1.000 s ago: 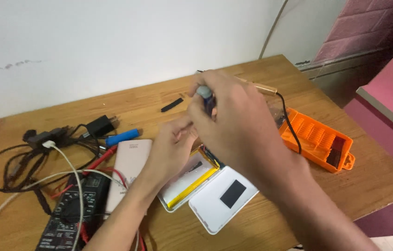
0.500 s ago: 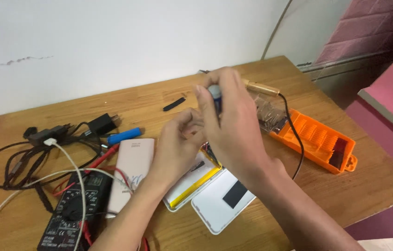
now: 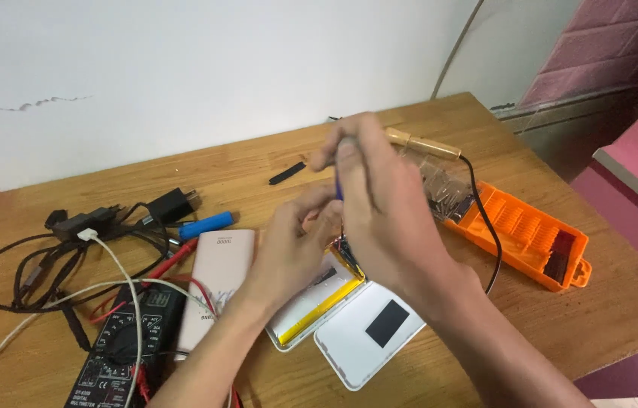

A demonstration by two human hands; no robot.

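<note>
My right hand hovers over the table's middle, fingers closed around a thin dark-blue screwdriver that points down. Its tip reaches the small circuit board at the end of an opened white power bank, whose yellow-edged battery pack lies exposed. My left hand rests just left of that spot, fingertips curled against the tool's lower end and the power bank; what it grips is hidden. The loose white cover with a black rectangle lies beside the power bank.
A second white power bank, a blue cylindrical cell, a black multimeter with red leads and tangled cables lie at the left. An orange bit case and a wooden-handled soldering iron are at the right.
Both hands stay together over the opened power bank. My right hand has shifted slightly and its fingers have turned on the screwdriver; the tool's silver cap no longer shows.
</note>
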